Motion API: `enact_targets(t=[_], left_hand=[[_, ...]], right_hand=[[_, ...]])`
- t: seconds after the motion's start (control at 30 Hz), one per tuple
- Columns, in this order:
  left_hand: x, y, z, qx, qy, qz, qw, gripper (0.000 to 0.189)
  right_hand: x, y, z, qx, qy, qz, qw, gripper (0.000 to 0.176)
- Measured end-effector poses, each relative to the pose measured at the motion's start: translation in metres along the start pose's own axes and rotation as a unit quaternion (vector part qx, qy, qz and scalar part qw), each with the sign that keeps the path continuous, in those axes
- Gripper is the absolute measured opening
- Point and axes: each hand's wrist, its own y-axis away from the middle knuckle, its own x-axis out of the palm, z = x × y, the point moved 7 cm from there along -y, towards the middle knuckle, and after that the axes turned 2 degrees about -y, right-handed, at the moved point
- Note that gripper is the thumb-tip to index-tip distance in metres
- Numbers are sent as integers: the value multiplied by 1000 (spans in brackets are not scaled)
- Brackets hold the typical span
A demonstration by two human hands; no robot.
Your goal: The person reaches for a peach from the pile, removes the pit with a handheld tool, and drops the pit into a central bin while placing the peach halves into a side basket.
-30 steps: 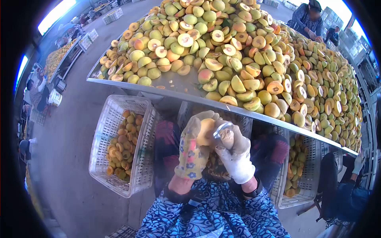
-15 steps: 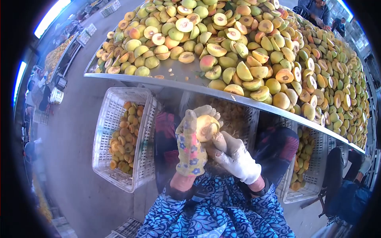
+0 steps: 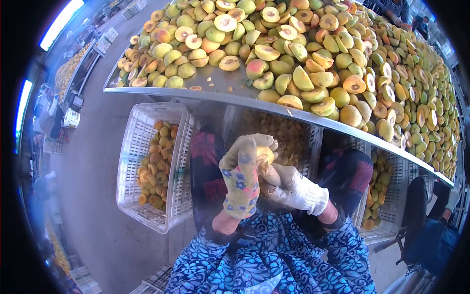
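Observation:
My left hand [image 3: 241,176], in a flower-patterned glove, is closed around a peach half [image 3: 265,156] and has it tilted away from view. Up against the fruit is my right hand [image 3: 299,190] in a white glove, its fingers curled and its thumb pointing at the peach. Whatever those right fingers grip is hidden. Both hands are over my lap, in front of a crate [image 3: 313,152] with brownish-yellow scraps in it. Many halved peaches [image 3: 308,78] are heaped on the metal table [image 3: 215,87] beyond.
A white crate [image 3: 169,215] with peach pieces stands at left; another crate [image 3: 391,215] with peaches is at right. The table's metal edge crosses just beyond my hands. A person's gloved hand [image 3: 453,200] shows at far right, and another person [image 3: 391,11] is across the table.
The peach half has turned in my left hand, so its cut face no longer shows. My left fingers have curled further over it. My right hand has shifted slightly to the right.

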Motion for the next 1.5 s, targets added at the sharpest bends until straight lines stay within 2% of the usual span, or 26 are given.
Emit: enact_targets(t=[0.03,0.07,0.13,0.23,0.27,0.3,0.37,0.4,0.5,0.53,0.63,0.73,0.87,0.93,0.97,1.03,1.07,1.1,1.17,1.2,1.27,1.3,1.37,1.43,1.47,1.5], left_hand=[[0,0,-2,44,-54,21,997,48],[-1,-1,0,42,-57,21,997,48],[3,1,-9,126,-85,58,987,48],[10,-7,-8,68,-78,118,988,53],[18,-6,-13,-9,-34,164,986,62],[19,-6,-15,-11,-34,167,985,62],[19,-4,-15,-38,58,169,983,65],[19,-3,-14,-25,45,115,992,65],[4,3,-1,-38,-28,104,993,62],[1,4,2,-27,-12,60,998,55],[-3,1,0,-21,-51,86,995,48],[-5,0,1,23,-78,78,994,42],[0,-3,5,-4,-38,67,997,39],[9,-10,-9,112,-124,140,976,37],[6,-14,-12,111,-125,140,976,37],[14,-16,-16,90,-163,219,958,35],[17,-17,-17,67,-171,242,953,37],[19,-15,-23,67,-172,240,953,37],[19,-15,-31,56,-188,193,961,39],[19,-16,-30,57,-189,193,961,39],[22,-17,-20,19,-156,218,963,48],[23,-16,-19,18,-154,216,964,48],[26,-13,-6,-111,9,196,974,56],[26,-14,5,-101,2,176,979,60],[29,-11,25,-180,152,164,958,58],[34,-8,44,-252,298,150,909,56]], right_hand=[[0,-1,1,-32,4,0,999,32],[-1,0,2,-32,1,-1,999,32],[14,7,-9,98,-229,103,963,33],[9,8,-13,115,-264,92,953,30],[4,12,-15,130,-297,99,941,24],[2,12,-15,130,-298,95,941,24],[5,14,-15,144,-322,119,928,23],[8,14,-17,149,-332,123,924,22],[16,12,-18,161,-276,133,938,22],[18,12,-19,163,-276,133,938,22],[17,6,-18,121,-165,95,974,23],[25,9,-25,150,-242,136,949,26],[19,6,-19,152,-241,131,950,28],[13,5,-19,131,-185,102,968,27],[13,5,-21,132,-186,103,968,27],[20,11,-29,177,-258,152,938,27],[26,15,-28,153,-325,187,914,25],[29,17,-32,153,-326,189,914,25],[40,21,-29,181,-459,221,841,23],[40,21,-27,180,-458,222,842,23],[46,26,-15,206,-568,234,762,25],[48,27,-17,209,-567,234,762,25],[50,25,-12,157,-660,246,693,31],[47,23,-16,166,-662,238,691,32],[47,23,-19,173,-669,231,685,34],[49,23,-25,175,-665,231,688,34]])
